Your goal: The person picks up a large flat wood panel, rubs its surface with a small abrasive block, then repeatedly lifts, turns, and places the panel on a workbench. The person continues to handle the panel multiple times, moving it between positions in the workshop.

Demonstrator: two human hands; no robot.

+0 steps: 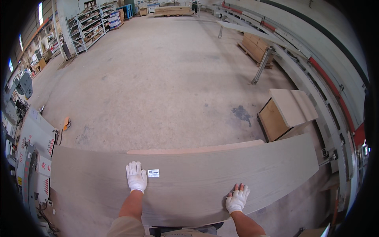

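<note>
A woodworking workshop is being shown: stacked boards [256,46] (on a pallet), storage shelves [90,27], a machine [33,158], bare concrete floor [166,79].

Both forearms run off the lower edge, elbows unseen. The gray board [189,181] hides whatever carries it, and its near edge covers a dark object. The machine [33,158] at left is cut by the dark rim. Goods on the distant shelves [89,27] are too small to tell.
</note>
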